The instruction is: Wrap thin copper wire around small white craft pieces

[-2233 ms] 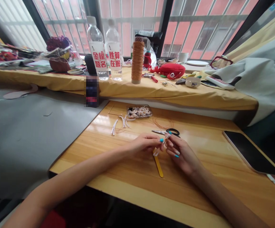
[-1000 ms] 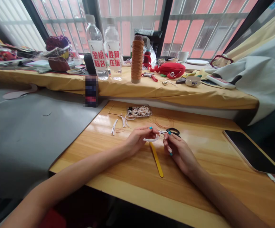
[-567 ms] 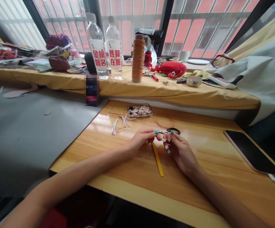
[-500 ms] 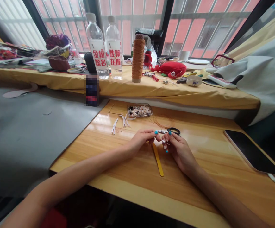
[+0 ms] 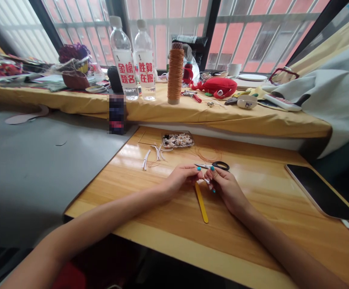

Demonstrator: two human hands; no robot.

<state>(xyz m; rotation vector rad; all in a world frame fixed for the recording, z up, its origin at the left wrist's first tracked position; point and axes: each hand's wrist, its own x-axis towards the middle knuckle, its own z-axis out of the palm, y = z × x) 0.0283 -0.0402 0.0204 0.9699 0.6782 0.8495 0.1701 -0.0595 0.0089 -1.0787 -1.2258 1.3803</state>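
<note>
My left hand [image 5: 182,177] is closed in a pinch at the middle of the wooden table, fingertips close to those of my right hand. My right hand [image 5: 227,185] pinches a small white piece [image 5: 206,181], too small to name. What the left fingertips hold is hidden. A yellow stick [image 5: 201,204] lies on the table just below the fingertips. Right behind the hands are scissors [image 5: 221,165] with black handles. A clear tray of small beads [image 5: 178,139] stands farther back, with white strips [image 5: 158,152] and thin orange cord [image 5: 208,154] near it.
A phone [image 5: 323,192] with a white cable lies at the right. On the cloth-covered ledge [image 5: 222,116] stand two bottles [image 5: 145,60], an orange thread spool [image 5: 175,76] and a red stuffed item [image 5: 218,87]. A grey surface [image 5: 41,168] adjoins the table at left.
The fingers of my right hand have shifted slightly towards my left hand, and the white piece has turned a little. The hand at the far left edge has left the view.
</note>
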